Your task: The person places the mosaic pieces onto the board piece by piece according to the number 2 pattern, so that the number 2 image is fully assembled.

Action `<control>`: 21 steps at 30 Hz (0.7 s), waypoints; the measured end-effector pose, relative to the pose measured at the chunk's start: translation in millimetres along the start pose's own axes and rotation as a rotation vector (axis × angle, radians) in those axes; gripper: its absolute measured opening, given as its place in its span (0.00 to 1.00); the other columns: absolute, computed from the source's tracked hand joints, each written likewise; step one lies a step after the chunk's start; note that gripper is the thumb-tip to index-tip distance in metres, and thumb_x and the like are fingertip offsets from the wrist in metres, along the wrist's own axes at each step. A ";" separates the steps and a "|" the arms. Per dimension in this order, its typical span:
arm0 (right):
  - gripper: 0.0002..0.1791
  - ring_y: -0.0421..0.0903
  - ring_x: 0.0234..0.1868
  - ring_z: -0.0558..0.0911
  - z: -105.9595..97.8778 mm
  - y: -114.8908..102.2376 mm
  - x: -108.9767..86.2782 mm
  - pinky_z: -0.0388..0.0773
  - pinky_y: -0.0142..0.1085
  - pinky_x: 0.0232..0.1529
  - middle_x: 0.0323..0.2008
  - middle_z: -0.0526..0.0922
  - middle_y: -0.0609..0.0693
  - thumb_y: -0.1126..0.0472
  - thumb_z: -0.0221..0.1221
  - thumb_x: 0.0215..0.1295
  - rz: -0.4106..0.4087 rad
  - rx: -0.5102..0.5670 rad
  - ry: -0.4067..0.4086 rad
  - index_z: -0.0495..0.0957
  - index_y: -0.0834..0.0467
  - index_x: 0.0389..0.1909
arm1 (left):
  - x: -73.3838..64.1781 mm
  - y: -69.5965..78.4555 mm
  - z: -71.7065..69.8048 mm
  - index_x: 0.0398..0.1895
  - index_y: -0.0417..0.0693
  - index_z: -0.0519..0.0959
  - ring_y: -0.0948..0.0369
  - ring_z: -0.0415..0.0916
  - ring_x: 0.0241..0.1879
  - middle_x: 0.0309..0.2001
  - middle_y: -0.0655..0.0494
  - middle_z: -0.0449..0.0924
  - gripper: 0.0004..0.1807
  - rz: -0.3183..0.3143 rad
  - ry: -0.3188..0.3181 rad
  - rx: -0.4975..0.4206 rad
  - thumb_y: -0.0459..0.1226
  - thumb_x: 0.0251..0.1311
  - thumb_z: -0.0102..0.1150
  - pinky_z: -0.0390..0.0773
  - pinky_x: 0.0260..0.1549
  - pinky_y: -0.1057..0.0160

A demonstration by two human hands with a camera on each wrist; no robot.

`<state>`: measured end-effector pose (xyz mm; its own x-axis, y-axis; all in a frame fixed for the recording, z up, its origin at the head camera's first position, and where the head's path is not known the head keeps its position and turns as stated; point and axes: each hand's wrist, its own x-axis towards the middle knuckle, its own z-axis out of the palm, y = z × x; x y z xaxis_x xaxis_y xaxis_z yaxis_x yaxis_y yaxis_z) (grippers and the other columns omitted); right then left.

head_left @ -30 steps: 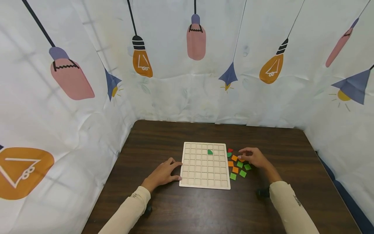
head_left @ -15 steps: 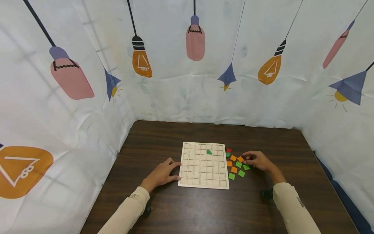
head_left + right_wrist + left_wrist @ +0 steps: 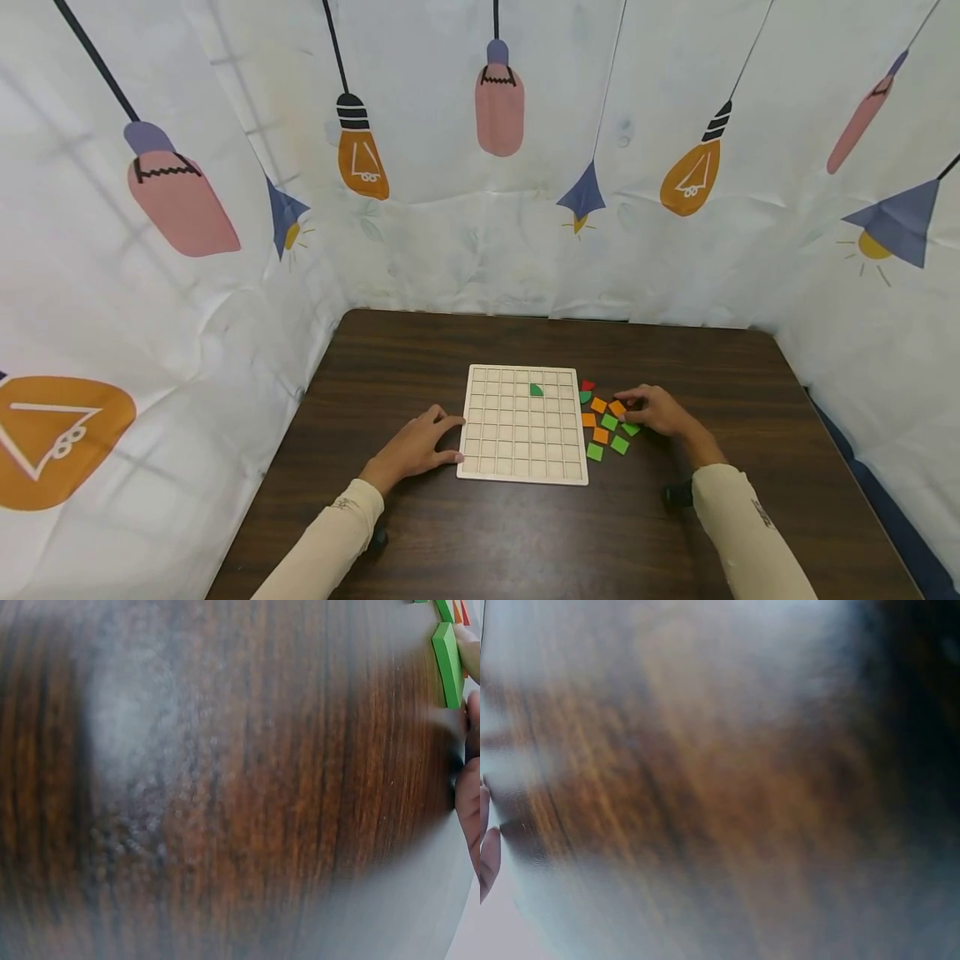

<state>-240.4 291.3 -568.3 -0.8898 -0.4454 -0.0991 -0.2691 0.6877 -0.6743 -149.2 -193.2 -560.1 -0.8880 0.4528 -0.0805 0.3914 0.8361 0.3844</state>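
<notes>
A pale wooden grid board (image 3: 517,433) lies on the table, with one dark green quarter-round piece (image 3: 536,390) in a cell of its upper part. My left hand (image 3: 416,442) rests at the board's left edge, thumb and forefinger spread apart and touching the rim. Beside the board's right edge, my right hand (image 3: 660,412) reaches over loose tiles, its fingertips right at an orange tile (image 3: 617,408) and its thumb close to a light green tile (image 3: 630,429). In the right wrist view, a green tile (image 3: 448,664) shows near the fingers.
Several more orange and light green tiles, including an orange tile (image 3: 588,420), lie along the board's right side. A red piece (image 3: 587,385) and a dark green curved piece (image 3: 586,397) sit at the top of this group. A patterned white curtain (image 3: 450,250) surrounds the dark wooden table (image 3: 450,542).
The right hand draws back rightward off the orange tile, then returns slightly left toward it. One light green tile shifts a little left. The left hand stays at the board's edge.
</notes>
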 end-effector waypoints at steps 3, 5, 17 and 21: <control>0.21 0.47 0.41 0.75 0.5 -1.0 1.1 0.70 0.40 0.42 0.39 0.80 0.53 0.59 0.70 0.62 -0.001 -0.016 0.005 0.83 0.61 0.55 | 0.4 -0.5 0.8 0.71 0.60 0.70 0.56 0.75 0.48 0.53 0.53 0.71 0.37 -0.005 0.002 0.009 0.59 0.60 0.65 0.75 0.53 0.47; 0.20 0.47 0.40 0.75 1.4 -0.9 1.9 0.70 0.39 0.41 0.39 0.81 0.53 0.60 0.70 0.61 0.001 -0.017 0.016 0.84 0.61 0.54 | 0.5 -0.5 0.9 0.71 0.60 0.70 0.56 0.75 0.48 0.53 0.53 0.71 0.37 -0.005 0.003 0.014 0.59 0.60 0.65 0.75 0.53 0.48; 0.15 0.45 0.38 0.76 6.1 -2.5 9.4 0.73 0.37 0.40 0.39 0.82 0.52 0.60 0.70 0.62 0.038 0.030 0.033 0.84 0.62 0.47 | 1.5 -1.0 0.7 0.71 0.59 0.71 0.56 0.75 0.47 0.52 0.53 0.71 0.36 -0.009 -0.006 0.009 0.58 0.60 0.65 0.75 0.51 0.48; 0.14 0.45 0.37 0.75 7.3 -3.1 10.6 0.73 0.38 0.40 0.37 0.81 0.51 0.60 0.69 0.62 0.065 0.042 0.025 0.84 0.62 0.47 | 1.2 -1.4 0.7 0.71 0.61 0.70 0.56 0.75 0.47 0.53 0.53 0.71 0.36 -0.005 -0.007 0.021 0.59 0.60 0.64 0.76 0.51 0.49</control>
<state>-246.3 280.3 -572.7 -0.9138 -0.3862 -0.1255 -0.1956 0.6894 -0.6975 -150.7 -193.6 -561.4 -0.8885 0.4503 -0.0887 0.3918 0.8448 0.3645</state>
